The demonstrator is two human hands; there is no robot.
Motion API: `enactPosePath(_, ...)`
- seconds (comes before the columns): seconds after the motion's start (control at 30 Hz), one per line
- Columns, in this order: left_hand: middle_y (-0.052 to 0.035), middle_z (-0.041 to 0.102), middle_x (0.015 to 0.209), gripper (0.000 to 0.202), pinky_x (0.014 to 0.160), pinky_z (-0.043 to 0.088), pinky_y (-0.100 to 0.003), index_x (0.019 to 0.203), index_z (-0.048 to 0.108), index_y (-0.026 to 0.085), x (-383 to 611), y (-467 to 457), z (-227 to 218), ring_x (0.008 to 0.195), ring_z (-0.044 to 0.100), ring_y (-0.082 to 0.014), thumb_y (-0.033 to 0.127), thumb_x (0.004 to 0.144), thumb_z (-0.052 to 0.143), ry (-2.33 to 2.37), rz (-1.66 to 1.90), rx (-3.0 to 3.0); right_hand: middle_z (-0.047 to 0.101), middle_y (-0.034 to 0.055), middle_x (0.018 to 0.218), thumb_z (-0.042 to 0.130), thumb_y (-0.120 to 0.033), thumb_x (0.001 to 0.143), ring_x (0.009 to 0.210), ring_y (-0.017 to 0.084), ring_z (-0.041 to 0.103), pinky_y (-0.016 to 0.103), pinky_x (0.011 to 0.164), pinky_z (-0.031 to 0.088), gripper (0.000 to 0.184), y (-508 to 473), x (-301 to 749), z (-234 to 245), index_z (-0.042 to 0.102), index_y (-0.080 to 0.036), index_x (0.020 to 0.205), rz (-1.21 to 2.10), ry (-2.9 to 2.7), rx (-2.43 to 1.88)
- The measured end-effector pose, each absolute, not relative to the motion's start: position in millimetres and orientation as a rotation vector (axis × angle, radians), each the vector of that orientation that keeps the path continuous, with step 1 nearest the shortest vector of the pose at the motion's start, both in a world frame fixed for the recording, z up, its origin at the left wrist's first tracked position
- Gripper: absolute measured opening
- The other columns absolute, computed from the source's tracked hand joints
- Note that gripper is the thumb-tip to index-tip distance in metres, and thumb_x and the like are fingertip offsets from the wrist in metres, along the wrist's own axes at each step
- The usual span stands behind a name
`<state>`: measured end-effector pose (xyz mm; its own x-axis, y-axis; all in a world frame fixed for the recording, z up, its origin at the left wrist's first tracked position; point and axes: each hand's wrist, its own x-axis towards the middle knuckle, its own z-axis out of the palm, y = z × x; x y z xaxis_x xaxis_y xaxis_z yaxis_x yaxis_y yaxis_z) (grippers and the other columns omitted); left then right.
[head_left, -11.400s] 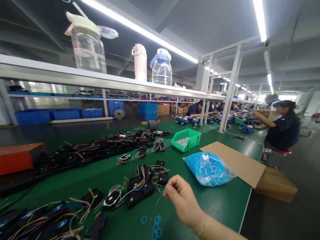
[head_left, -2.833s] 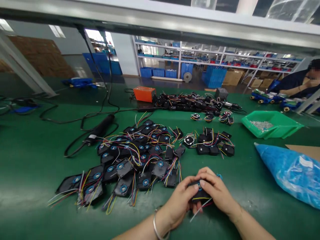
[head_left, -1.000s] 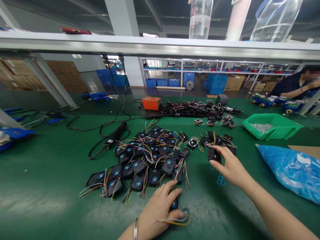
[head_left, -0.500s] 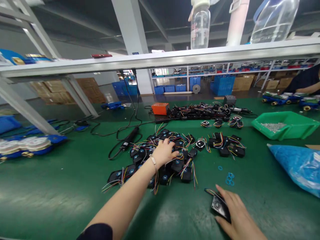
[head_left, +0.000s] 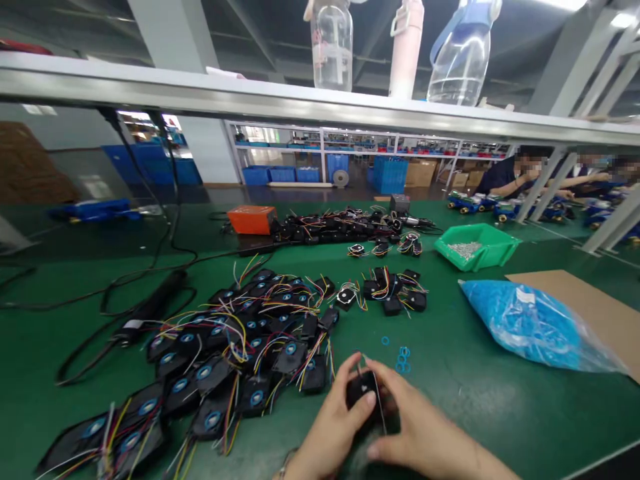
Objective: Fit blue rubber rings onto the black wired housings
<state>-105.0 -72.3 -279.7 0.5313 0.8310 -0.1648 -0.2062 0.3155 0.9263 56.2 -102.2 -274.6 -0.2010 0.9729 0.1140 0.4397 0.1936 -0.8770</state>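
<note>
Both my hands hold one small black module with wires point(head_left: 364, 392) just above the green table point(head_left: 475, 393), near its front edge. My left hand point(head_left: 333, 427) grips its left side with the thumb on top. My right hand point(head_left: 417, 433) closes on its right side. A large pile of black modules with blue rings and coloured wires point(head_left: 235, 347) lies just left of my hands. A few loose blue rings point(head_left: 401, 358) lie on the table just beyond my right hand. A smaller cluster of black modules point(head_left: 390, 291) sits farther back.
A blue plastic bag point(head_left: 530, 327) lies at the right beside a cardboard sheet point(head_left: 585, 307). A green bin with small metal parts point(head_left: 475, 245), an orange box point(head_left: 251, 219) and a black tool with cable point(head_left: 150, 310) stand around. Bottles stand on the shelf above. Other people work at the far right.
My left hand has come back from the pile to the front. Both hands now close together on the black module that my right hand alone held before.
</note>
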Motion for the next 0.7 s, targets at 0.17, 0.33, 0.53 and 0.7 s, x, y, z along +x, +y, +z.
enactPosePath(0.17, -0.0079, 0.055, 0.105, 0.040, 0.072, 0.051, -0.034, 0.115, 0.043, 0.021, -112, -60, -273, 0.092, 0.057, -0.0212, 0.034, 0.081, 0.059, 0.765, 0.701, 0.778, 0.054, 0.0100, 0.112, 0.050, -0.020, 0.079, 0.100, 0.021, 0.054, 0.039, 0.089, 0.044, 0.039, -24, 137, -276, 0.049, -0.017, 0.118, 0.327, -1.659, -1.682)
enactPosePath(0.33, -0.0084, 0.055, 0.109, 0.042, 0.082, 0.049, -0.037, 0.117, 0.046, 0.020, -121, -60, -281, 0.100, 0.057, -0.0248, 0.029, 0.079, 0.061, 0.664, 0.678, 0.648, 0.052, 0.0127, 0.109, 0.054, -0.017, 0.072, 0.104, 0.026, 0.050, 0.043, 0.094, 0.037, 0.040, 33, 176, -301, 0.050, -0.011, 0.111, 0.126, -1.576, -1.838)
enactPosePath(0.53, -0.0102, 0.057, 0.109, 0.052, 0.089, 0.045, -0.042, 0.124, 0.041, 0.019, -125, -58, -281, 0.105, 0.055, -0.0274, 0.018, 0.074, 0.059, 0.623, 0.653, 0.612, 0.047, 0.0094, 0.100, 0.056, -0.027, 0.074, 0.093, 0.024, 0.052, 0.040, 0.085, 0.043, 0.042, 2, 173, -301, 0.045, -0.014, 0.112, 0.091, -1.520, -1.925)
enactPosePath(0.7, -0.0097, 0.057, 0.106, 0.051, 0.081, 0.049, -0.038, 0.121, 0.041, 0.019, -118, -60, -280, 0.102, 0.058, -0.0279, 0.012, 0.071, 0.052, 0.595, 0.601, 0.610, 0.047, 0.0076, 0.105, 0.058, -0.034, 0.076, 0.096, 0.022, 0.051, 0.035, 0.086, 0.044, 0.048, -53, 166, -299, 0.041, -0.019, 0.118, 0.122, -1.645, -1.876)
